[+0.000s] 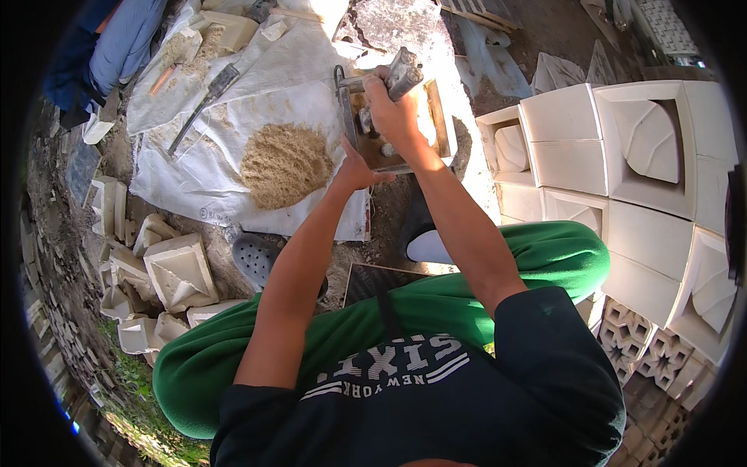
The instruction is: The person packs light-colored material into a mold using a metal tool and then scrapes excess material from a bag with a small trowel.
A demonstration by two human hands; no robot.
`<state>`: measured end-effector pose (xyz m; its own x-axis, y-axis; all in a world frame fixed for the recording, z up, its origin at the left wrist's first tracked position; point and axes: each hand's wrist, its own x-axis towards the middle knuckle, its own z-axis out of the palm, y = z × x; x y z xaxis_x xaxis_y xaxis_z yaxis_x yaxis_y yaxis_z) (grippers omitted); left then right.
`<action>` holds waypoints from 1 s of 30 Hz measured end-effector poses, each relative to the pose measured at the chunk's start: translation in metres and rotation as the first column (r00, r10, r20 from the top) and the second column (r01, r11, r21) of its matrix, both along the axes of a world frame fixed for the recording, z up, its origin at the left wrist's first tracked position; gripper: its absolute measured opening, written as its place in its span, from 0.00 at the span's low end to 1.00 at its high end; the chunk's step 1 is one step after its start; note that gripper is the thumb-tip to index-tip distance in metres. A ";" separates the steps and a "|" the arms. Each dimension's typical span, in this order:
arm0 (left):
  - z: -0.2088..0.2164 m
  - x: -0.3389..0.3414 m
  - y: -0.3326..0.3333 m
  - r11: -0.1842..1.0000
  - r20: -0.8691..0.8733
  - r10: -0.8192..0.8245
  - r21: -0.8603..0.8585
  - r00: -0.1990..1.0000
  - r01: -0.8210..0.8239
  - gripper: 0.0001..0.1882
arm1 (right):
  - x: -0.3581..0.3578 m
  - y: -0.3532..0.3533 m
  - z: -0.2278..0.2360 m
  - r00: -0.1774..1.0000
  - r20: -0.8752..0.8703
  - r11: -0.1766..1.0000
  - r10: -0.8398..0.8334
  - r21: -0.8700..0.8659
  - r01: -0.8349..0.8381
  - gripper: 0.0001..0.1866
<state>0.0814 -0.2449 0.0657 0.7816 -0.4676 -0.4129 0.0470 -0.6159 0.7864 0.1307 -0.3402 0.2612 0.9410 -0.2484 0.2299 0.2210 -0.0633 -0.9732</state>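
My right hand [391,109] is closed round a thick, dust-caked grey handle [405,76], whose blunt end sticks out above the fist. It is over a rectangular metal mould [445,124] with raised walls. Rounded grey knobs show inside the mould beside the hand; how they join the handle I cannot tell. At the mould's near left corner, my left hand [358,168] lies with thumb and fingers spread along two of its sides. Left of that hand, a heap of sandy powder [285,165] rests on a white sheet [187,183].
A long dark tool [204,109] lies across the sheet. Broken cream block pieces [179,271] are piled at the left. On the right stands a stack of pale moulded blocks [650,233], with openwork blocks [661,354] below. A grey clog [255,259] is near the sheet.
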 end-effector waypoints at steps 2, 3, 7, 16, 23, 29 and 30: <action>0.013 0.002 0.001 0.999 -0.079 0.034 0.008 0.996 -0.033 0.83 | -0.007 0.001 0.010 0.990 -0.141 0.999 0.004 -0.036 -0.009 0.10; 0.000 0.006 0.006 0.999 -0.066 0.049 0.014 0.997 -0.048 0.83 | -0.013 0.008 0.013 0.992 -0.128 0.999 0.019 -0.030 -0.024 0.10; -0.033 0.006 0.008 0.988 0.198 0.046 -0.156 0.979 -0.014 0.83 | -0.030 0.008 -0.001 0.995 0.093 0.994 -0.031 0.104 0.021 0.11; -0.021 -0.008 0.011 0.989 0.089 0.096 -0.119 0.991 -0.085 0.82 | -0.049 0.003 -0.008 0.996 -0.062 0.998 0.061 -0.006 -0.062 0.12; 0.027 -0.018 0.014 0.988 -0.012 0.033 0.150 0.999 -0.031 0.76 | -0.079 -0.001 -0.027 0.999 -0.023 0.999 0.044 -0.014 -0.045 0.10; 0.030 -0.033 0.023 0.987 -0.022 0.066 0.147 0.998 -0.062 0.71 | -0.091 0.006 0.000 0.998 0.033 0.999 0.048 0.007 -0.049 0.13; 0.030 -0.032 0.023 0.982 -0.001 0.070 0.175 0.998 -0.069 0.71 | -0.084 0.007 -0.002 0.998 -0.032 0.998 0.052 0.029 -0.051 0.13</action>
<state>0.0495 -0.2223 0.0954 0.8063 -0.3324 -0.4892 0.0998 -0.7388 0.6665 0.0466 -0.3334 0.2591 0.9595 -0.2057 0.1924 0.1914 -0.0249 -0.9812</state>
